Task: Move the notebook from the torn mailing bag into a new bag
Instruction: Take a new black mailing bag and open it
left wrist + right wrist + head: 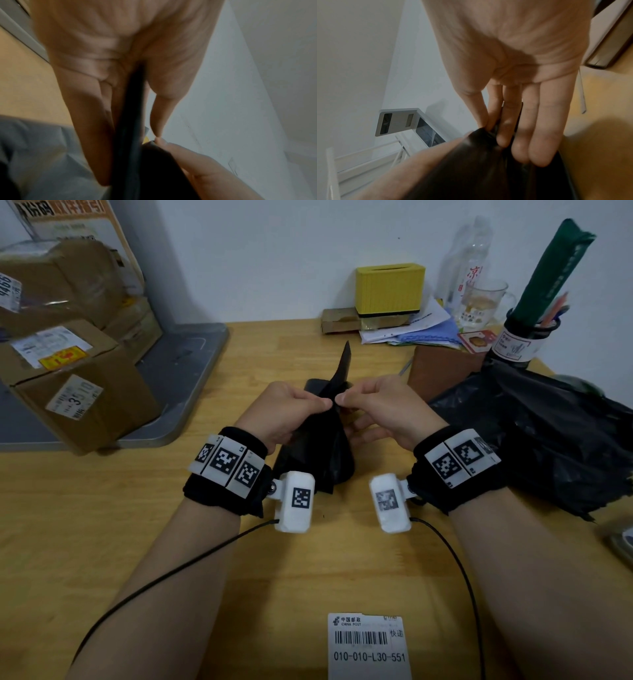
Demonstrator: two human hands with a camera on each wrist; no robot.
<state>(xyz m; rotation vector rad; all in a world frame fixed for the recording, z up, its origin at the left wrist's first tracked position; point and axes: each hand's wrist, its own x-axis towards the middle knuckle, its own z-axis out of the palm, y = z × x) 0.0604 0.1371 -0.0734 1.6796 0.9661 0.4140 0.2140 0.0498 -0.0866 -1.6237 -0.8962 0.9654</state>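
Both hands pinch the top edge of a small black mailing bag (pixel 317 446), left hand (pixel 291 412) and right hand (pixel 380 409) thumb-to-finger and nearly touching, seemingly to part its mouth above the wooden desk (pixel 239 542), while the brown notebook (pixel 442 371) lies just beyond, beside crumpled black plastic (pixel 548 433), probably the torn bag.

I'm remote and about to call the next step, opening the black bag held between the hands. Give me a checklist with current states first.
1. Left hand pinches the black bag: ok.
2. Right hand pinches the same bag edge with thumb and forefinger: ok, seen in the right wrist view.
3. Bag mouth parted: cannot tell; the two pinches sit close together.
4. Brown notebook out and lying on the desk behind the right hand: ok.
5. Crumpled black bag set aside on the right: ok; a tear cannot be made out.
6. Shipping label at the near desk edge: ok.
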